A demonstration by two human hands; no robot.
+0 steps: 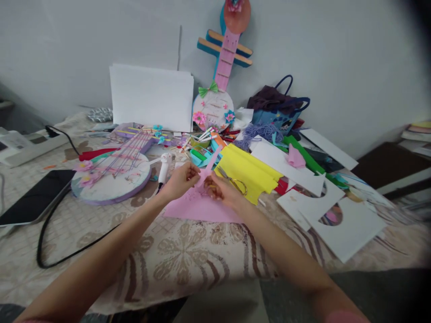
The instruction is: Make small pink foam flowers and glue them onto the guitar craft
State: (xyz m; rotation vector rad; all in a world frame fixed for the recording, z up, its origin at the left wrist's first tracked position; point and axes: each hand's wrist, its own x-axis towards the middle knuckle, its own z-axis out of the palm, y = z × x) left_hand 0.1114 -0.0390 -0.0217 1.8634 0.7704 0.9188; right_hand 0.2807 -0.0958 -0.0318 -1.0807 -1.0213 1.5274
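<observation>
Both hands meet over a pink sheet (pixel 202 211) lying near the table's front. My left hand (pixel 183 180) has its fingers closed on a thin pink strip (pixel 213 159) that slants up to the right. Just right of it, my right hand (pixel 220 187) is curled beside the lower part of the strip; what its fingertips hold is too small to make out. Yellow sheets (pixel 251 168) with scissors (pixel 232 179) on them lie to the right of my right hand. A white glue gun (pixel 164 168) stands left of my left hand.
A round stringed instrument model (pixel 114 179) lies at left, near a black phone (pixel 32 195) and a looping cable (pixel 42 242). Another model (pixel 213 107) leans on the wall beside white boards (pixel 151 98). Cut white card (pixel 346 224) and a blue bag (pixel 278 119) are at right.
</observation>
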